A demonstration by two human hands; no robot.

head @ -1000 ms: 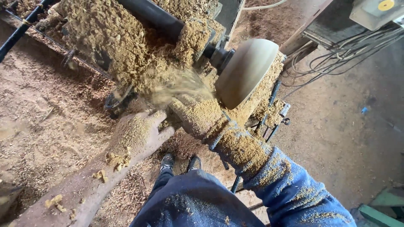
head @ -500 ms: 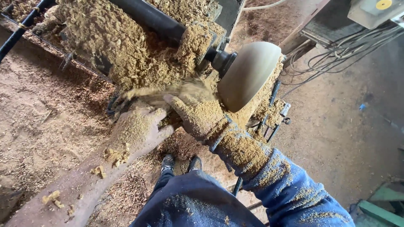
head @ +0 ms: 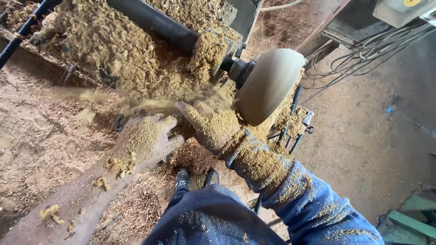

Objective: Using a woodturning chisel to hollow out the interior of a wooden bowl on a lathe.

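Observation:
A rounded wooden bowl blank [head: 269, 84] is mounted on a lathe [head: 154, 22] buried in shavings. My right hand [head: 210, 127], in a glove caked with sawdust, is curled just left of the blank's lower edge, its blue sleeve [head: 313, 204] dusted too. My left hand [head: 143, 140], also coated in sawdust, rests lower left of it, fingers toward the right hand. A blurred stream of shavings [head: 136, 106] flies leftward from the hands. Whatever the hands hold is hidden under dust and fingers.
Deep piles of shavings [head: 113, 50] cover the lathe bed and the ground at left. My shoes [head: 195, 178] stand below. Metal tools [head: 297, 127] hang under the blank. Cables [head: 363, 50] run at upper right over a dirt floor [head: 363, 145].
A fresh spray of shavings now shoots left past my hands; half a second ago there was none. Both hands stay close by the blank, shifted only slightly.

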